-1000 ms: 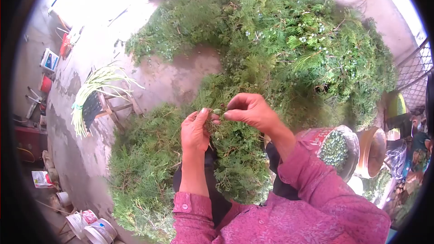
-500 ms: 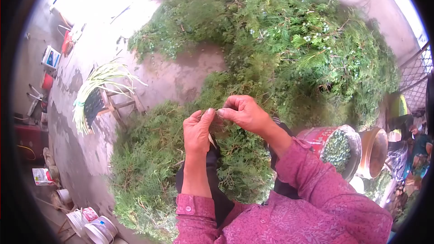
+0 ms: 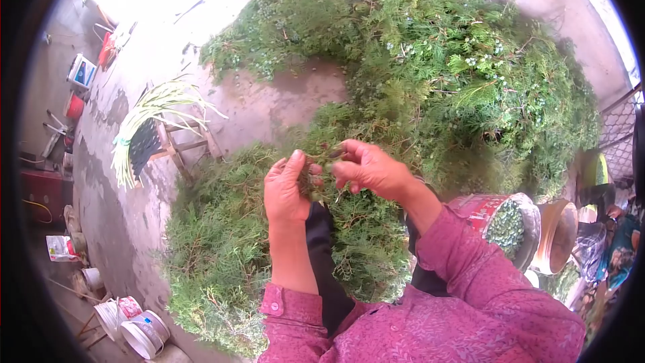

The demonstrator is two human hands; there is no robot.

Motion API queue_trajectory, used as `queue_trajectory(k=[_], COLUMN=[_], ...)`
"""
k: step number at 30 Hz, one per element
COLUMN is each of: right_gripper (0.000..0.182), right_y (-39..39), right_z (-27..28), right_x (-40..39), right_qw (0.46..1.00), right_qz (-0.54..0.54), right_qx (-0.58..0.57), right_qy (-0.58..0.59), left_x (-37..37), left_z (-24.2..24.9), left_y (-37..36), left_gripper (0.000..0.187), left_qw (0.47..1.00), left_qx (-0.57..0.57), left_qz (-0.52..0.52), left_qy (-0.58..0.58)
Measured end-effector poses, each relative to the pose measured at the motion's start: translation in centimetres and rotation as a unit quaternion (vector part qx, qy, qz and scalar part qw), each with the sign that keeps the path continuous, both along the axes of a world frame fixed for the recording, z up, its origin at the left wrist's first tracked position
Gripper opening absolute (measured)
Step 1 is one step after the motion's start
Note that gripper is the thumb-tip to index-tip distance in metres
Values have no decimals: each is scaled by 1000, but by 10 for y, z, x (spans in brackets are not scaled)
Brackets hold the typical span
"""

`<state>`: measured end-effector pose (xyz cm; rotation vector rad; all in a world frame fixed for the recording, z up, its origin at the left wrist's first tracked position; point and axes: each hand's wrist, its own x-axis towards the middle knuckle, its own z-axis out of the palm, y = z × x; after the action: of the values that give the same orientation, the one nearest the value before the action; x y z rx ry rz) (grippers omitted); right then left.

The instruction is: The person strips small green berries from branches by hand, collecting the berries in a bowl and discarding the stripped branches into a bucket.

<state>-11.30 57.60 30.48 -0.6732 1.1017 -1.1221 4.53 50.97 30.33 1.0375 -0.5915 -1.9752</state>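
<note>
My left hand [image 3: 289, 188] is raised over the green branches [image 3: 215, 242], its fingers curled round a small green sprig that is partly hidden. Just to its right, my right hand [image 3: 369, 171] has thumb and forefinger close together by the sprig; what lies between them is too blurred to tell. A narrow gap separates the two hands. Below them, more green foliage lies between my dark-trousered legs. A large heap of leafy branches [image 3: 470, 74] with pale berries spreads beyond my hands.
At right stand a red and white bucket [image 3: 477, 212] holding green berries [image 3: 507, 228] and a tan bucket [image 3: 554, 232]. At left are a small wooden stool [image 3: 181, 144] with long green stalks [image 3: 151, 111], and white buckets [image 3: 144, 336] by the wall.
My hands have moved slightly apart, and my right hand's fingers have loosened from their pinch near my left thumb. The view has shifted a little.
</note>
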Motion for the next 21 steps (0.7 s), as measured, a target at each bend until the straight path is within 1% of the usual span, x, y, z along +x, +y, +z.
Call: queue_trajectory(k=[2, 3, 7, 8, 9, 10, 11, 12, 13, 14, 15, 16, 18, 19, 20, 21], right_gripper=[42, 40, 35, 32, 30, 30, 28, 27, 27, 22, 17, 17, 12, 18, 18, 22], right_y=[-3, -3, -6, -4, -2, -2, -1, -1, 1, 4, 6, 5, 0, -2, -2, -3], right_z=[4, 9, -2, -2, -1, 0, 2, 4, 5, 6, 6, 5, 4, -10, -11, -12], right_x=[8, 10, 7, 7, 6, 5, 2, 0, -1, -2, 0, 4, 15, 16, 19, 23], right_qw=[999, 1000, 999, 995, 987, 987, 979, 969, 969, 966, 961, 961, 990, 986, 986, 987], right_qz=[37, 15, 26, 75, 123, 124, 143, 163, 166, 142, 117, 117, 63, 79, 79, 79], right_qx=[8, 5, -36, 5, 45, 46, 49, 53, 53, 44, 37, 37, 75, 78, 78, 94], right_qy=[1, 3, -31, -62, -93, -93, -135, -177, -177, -212, -248, -249, -101, -122, -122, -105], left_x=[-5, -5, -2, -1, 0, 1, 3, 6, 9, 11, 14, 15, 5, 2, -2, -4], left_z=[-2, -3, -1, -4, -10, -13, -9, -1, 4, 3, 0, -3, -5, -6, -7, -6], left_y=[2, 2, 1, 1, 0, 0, 0, -3, -6, -8, -10, -11, -7, -6, -5, -3], left_gripper=[12, 13, 13, 13, 13, 14, 14, 14, 14, 14, 14, 15, 15, 15, 15, 15], left_qw=[1000, 999, 998, 998, 994, 987, 988, 990, 989, 989, 992, 992, 991, 990, 988, 988], left_qx=[-18, -31, -54, -54, -97, -140, -139, -102, -65, -65, -30, 7, 1, -11, -24, -24], left_qz=[2, 0, -1, 0, 10, 20, 21, 51, 82, 86, 107, 125, 137, 144, 150, 149], left_qy=[1, -9, -44, -44, -57, -71, -71, -87, -102, -102, -59, -15, -7, 6, 18, 18])
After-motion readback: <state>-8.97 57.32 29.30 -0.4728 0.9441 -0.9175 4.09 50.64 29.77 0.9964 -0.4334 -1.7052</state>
